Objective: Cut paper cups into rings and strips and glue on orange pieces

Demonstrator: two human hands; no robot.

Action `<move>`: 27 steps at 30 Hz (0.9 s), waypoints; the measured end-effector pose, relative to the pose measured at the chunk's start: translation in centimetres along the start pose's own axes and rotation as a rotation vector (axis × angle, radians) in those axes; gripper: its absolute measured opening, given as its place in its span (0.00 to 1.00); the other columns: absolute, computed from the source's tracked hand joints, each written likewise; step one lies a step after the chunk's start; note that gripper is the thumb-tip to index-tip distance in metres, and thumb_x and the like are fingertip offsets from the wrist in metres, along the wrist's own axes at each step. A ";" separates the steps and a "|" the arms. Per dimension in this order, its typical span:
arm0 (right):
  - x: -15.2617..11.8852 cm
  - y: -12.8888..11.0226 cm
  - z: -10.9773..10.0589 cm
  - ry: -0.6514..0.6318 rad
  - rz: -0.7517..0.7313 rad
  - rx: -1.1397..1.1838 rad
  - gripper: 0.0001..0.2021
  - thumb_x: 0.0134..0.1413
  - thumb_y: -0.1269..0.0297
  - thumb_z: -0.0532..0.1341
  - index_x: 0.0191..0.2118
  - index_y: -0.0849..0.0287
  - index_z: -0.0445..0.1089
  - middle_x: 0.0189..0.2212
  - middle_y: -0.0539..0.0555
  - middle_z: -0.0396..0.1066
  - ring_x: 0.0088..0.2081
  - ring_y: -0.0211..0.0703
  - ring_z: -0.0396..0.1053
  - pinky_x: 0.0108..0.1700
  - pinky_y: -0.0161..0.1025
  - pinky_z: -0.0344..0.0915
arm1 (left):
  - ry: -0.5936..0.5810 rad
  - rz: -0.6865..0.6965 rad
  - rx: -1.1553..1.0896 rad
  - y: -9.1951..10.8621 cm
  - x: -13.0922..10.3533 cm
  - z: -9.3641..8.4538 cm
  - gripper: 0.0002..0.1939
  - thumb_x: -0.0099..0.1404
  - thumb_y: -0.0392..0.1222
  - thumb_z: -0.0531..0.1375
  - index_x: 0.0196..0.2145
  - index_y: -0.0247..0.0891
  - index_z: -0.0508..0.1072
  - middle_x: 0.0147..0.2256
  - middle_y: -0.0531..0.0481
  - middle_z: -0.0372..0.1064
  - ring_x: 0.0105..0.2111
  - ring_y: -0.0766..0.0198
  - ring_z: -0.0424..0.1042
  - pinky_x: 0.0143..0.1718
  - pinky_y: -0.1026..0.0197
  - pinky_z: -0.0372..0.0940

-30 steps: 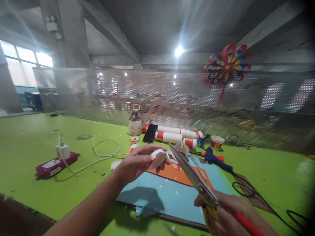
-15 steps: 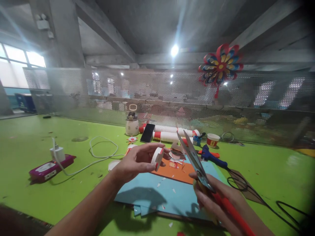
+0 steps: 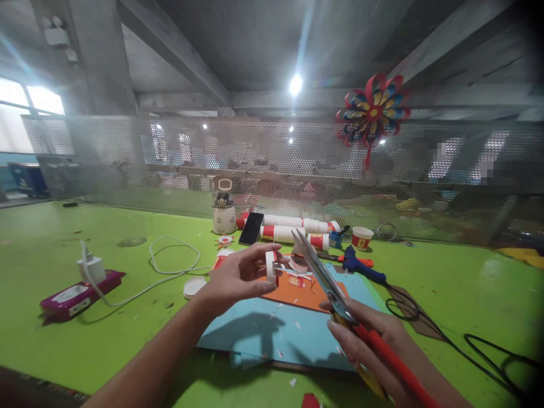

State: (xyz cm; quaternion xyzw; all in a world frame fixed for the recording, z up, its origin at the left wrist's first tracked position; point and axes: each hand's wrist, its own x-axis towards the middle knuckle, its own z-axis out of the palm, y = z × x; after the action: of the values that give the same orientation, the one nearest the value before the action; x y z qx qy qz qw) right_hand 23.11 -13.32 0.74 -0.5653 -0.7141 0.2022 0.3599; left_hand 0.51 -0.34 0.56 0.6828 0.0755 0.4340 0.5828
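Observation:
A small white and red paper ring piece [image 3: 271,267] is held between the fingers and thumb of my left hand [image 3: 240,276], above an orange sheet [image 3: 293,294]. My right hand [image 3: 374,340] grips scissors [image 3: 329,283] with red and yellow handles. Their blades point up and left, slightly parted, with nothing visible between them. Under both hands lies a light blue sheet [image 3: 255,328] with small paper scraps on it. A cut paper cup piece [image 3: 301,259] rests at the back of the orange sheet.
A blue glue gun [image 3: 361,266] with a black cable lies right. Behind are stacked paper cups [image 3: 284,233], a phone [image 3: 251,228], a bottle [image 3: 224,215] and a single cup [image 3: 362,238]. A purple power strip [image 3: 79,297] with a white cable is left.
The paper piece in my left hand has turned so its edge faces me more. The scissors have shifted slightly left and down. The whole view has moved a little.

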 end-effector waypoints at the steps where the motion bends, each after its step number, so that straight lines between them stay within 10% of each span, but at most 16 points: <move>1: 0.1 0.1 0.1 0.003 0.000 0.012 0.16 0.61 0.50 0.53 0.35 0.58 0.67 0.28 0.51 0.68 0.29 0.42 0.66 0.30 0.35 0.64 | 0.010 -0.008 0.008 0.0 0.0 0.0 0.27 0.53 0.35 0.69 0.51 0.39 0.71 0.48 0.39 0.70 0.48 0.55 0.70 0.50 0.53 0.63; 20: 0.4 1.0 0.7 -0.051 -0.043 -0.056 0.15 0.60 0.52 0.53 0.34 0.57 0.69 0.23 0.48 0.62 0.25 0.39 0.57 0.27 0.35 0.56 | 0.104 -0.002 0.032 -0.5 0.1 0.1 0.25 0.52 0.34 0.70 0.47 0.39 0.69 0.44 0.44 0.73 0.42 0.60 0.73 0.46 0.55 0.66; 27: 0.4 1.4 1.6 0.111 -0.144 -0.192 0.10 0.57 0.60 0.56 0.38 0.59 0.71 0.25 0.50 0.66 0.26 0.40 0.64 0.30 0.35 0.63 | 0.179 0.061 0.136 -1.1 0.4 -0.2 0.22 0.54 0.37 0.69 0.46 0.39 0.69 0.45 0.43 0.71 0.44 0.58 0.72 0.46 0.54 0.67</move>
State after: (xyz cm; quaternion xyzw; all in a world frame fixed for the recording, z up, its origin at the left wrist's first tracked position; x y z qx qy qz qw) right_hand 22.85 -12.40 -1.17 -0.5547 -0.7479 0.0746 0.3568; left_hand 1.09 0.42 -0.22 0.6812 0.1356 0.5045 0.5129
